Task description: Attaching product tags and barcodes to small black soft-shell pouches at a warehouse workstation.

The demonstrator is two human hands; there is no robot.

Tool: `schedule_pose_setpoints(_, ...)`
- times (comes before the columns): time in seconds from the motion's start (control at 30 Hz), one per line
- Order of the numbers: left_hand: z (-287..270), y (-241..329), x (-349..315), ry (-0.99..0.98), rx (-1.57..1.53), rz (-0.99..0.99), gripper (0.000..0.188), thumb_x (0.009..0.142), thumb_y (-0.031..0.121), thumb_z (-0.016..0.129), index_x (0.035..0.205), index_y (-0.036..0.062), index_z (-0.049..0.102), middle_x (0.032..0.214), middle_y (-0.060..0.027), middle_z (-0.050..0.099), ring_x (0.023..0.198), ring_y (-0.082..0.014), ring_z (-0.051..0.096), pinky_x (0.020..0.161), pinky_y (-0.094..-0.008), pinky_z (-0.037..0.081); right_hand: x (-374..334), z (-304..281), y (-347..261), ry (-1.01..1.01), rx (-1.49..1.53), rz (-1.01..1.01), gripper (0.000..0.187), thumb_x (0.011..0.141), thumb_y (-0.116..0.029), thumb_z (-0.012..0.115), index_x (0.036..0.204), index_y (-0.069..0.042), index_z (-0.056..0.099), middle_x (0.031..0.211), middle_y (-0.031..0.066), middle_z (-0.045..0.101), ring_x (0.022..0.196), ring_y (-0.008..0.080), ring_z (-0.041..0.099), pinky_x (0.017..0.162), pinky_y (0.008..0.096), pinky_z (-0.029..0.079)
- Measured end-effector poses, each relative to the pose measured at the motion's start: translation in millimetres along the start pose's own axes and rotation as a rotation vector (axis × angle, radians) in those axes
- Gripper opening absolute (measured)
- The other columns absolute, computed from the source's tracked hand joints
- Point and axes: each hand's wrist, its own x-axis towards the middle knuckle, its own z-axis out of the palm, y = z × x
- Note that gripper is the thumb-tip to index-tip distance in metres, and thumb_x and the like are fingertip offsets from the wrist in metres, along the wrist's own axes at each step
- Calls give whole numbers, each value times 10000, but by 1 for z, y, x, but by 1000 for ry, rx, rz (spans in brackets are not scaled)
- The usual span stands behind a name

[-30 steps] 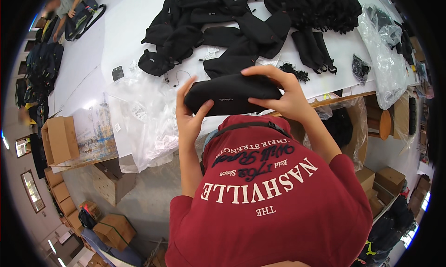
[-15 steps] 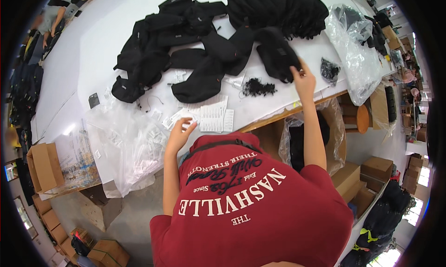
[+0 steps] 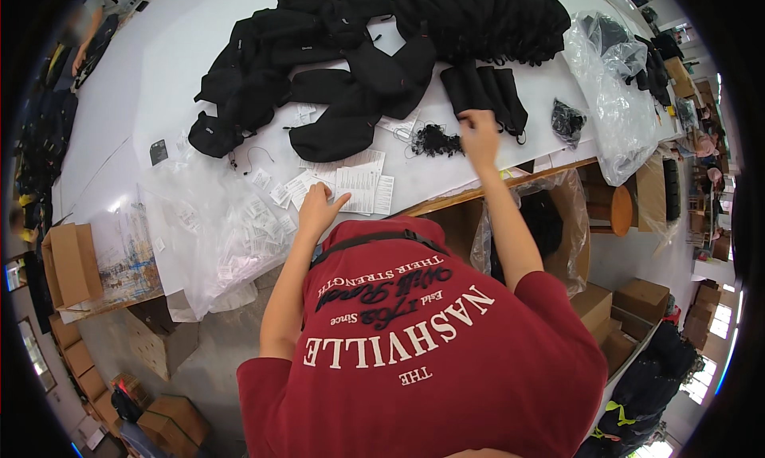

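My left hand [image 3: 320,209] rests at the table's near side, thumb spread from the fingers, by a stack of white printed paper slips [image 3: 357,189]. It seems to hold nothing. My right hand [image 3: 480,139] is blurred by motion, its fingers bent, just right of a small heap of thin black strings [image 3: 435,140]. Whether it holds anything is not visible. Beyond it lies a short row of black soft fabric pieces [image 3: 484,94]. More black fabric pieces [image 3: 335,135] lie in a loose pile to the left, some with small light labels.
A dense stack of black pieces [image 3: 478,20] stands at the back. Clear plastic bags lie at left [image 3: 215,235], holding small white labels, and at right [image 3: 610,99]. A small dark bag [image 3: 567,123] sits near the right edge. An open carton [image 3: 570,219] stands below the table.
My right hand has let go of a black fabric piece, now lying in the row, and moved left toward the strings. My left hand has shifted slightly right, closer to the paper slips.
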Motion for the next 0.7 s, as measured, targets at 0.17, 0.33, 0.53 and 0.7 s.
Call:
schedule_pose_setpoints(0.17, 9, 17, 10, 28, 318, -17, 617, 675, 472, 749, 901, -54, 519, 971, -206, 549, 871, -378, 569, 728, -446, 482, -46, 69, -50, -372, -53, -138, 116, 729, -111, 649, 838, -93, 613, 901, 83, 564, 854, 288, 587, 701, 393, 482)
schedule_pose_setpoints(0.33, 7, 5, 8, 13, 305, -17, 575, 669, 436, 759, 898, -39, 528, 937, -189, 558, 889, -362, 564, 720, -443, 479, -39, 82, -41, -674, -184, -103, 88, 741, -136, 647, 801, -85, 608, 871, 100, 595, 817, 304, 601, 714, 411, 482)
schedule_pose_setpoints(0.53, -6, -13, 0, -99, -311, -87, 490, 745, 206, 719, 1135, -25, 533, 1045, -208, 622, 928, -300, 622, 798, -367, 490, -16, 64, -53, -590, -52, 39, 102, 733, -139, 658, 783, -78, 594, 882, 111, 597, 835, 310, 605, 718, 411, 484)
schedule_pose_setpoints(0.7, -40, 21, -17, -34, -936, -195, 405, 820, 74, 635, 1205, 9, 527, 1072, -89, 637, 938, -170, 621, 804, -288, 495, -37, 87, -45, -593, -110, 28, 145, 726, -179, 682, 767, -75, 591, 844, 108, 587, 806, 311, 605, 691, 402, 483)
